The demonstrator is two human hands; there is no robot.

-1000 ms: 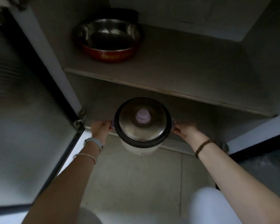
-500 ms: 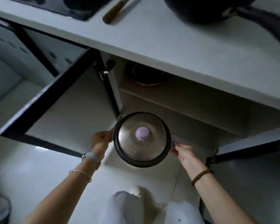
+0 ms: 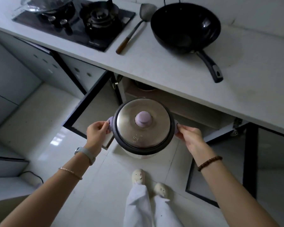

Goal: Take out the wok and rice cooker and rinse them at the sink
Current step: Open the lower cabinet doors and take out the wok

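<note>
We see the left hand (image 3: 97,133) and the right hand (image 3: 189,136) each curled round a lilac side handle of the small white rice cooker (image 3: 131,118) with its steel lid and lilac knob. They hold it in the air above the pale tiled floor (image 3: 44,128), in front of the open cupboard (image 3: 195,110) under the white surface (image 3: 162,69). On that surface the black round-bottomed wok (image 3: 185,28) with its long handle sits upright. A wooden-handled metal spatula (image 3: 134,28) lies just beside it, between it and the black glass gas hob (image 3: 82,22). Inside the dim cupboard we make out what may be a dark pot (image 3: 143,86) on a shelf
</note>
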